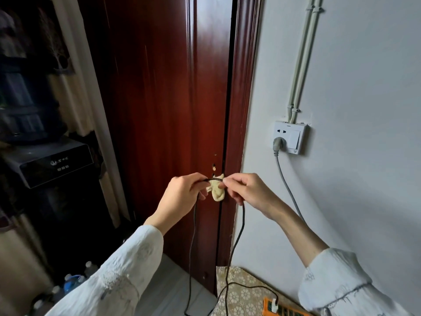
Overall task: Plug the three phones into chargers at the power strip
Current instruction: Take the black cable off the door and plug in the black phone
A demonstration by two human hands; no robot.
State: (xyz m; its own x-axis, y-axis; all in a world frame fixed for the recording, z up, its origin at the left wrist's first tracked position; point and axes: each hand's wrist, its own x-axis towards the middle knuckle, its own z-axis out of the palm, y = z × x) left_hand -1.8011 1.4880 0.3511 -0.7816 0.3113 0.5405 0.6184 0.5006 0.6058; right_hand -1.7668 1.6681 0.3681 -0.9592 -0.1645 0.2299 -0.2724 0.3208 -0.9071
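Observation:
A dark charging cable (pixel 239 233) is held up in front of the red door by both hands. My left hand (pixel 182 192) pinches the cable on one side, my right hand (pixel 246 190) on the other. Between them a small cream, figure-shaped cable tie (pixel 217 190) hangs around the cable, and my right fingertips touch it. Two strands of the cable drop down; one runs to a white charger plug (pixel 275 304) seated in the orange power strip (pixel 280 310) at the bottom edge. No phone is in view.
The power strip lies on a floral-patterned surface (pixel 241 290). A white wall socket (pixel 288 137) holds a grey plug with its cord running down. A dark red door (pixel 164 110) stands ahead, a black water dispenser (pixel 50 165) at left, with plastic bottles (pixel 73 281) below.

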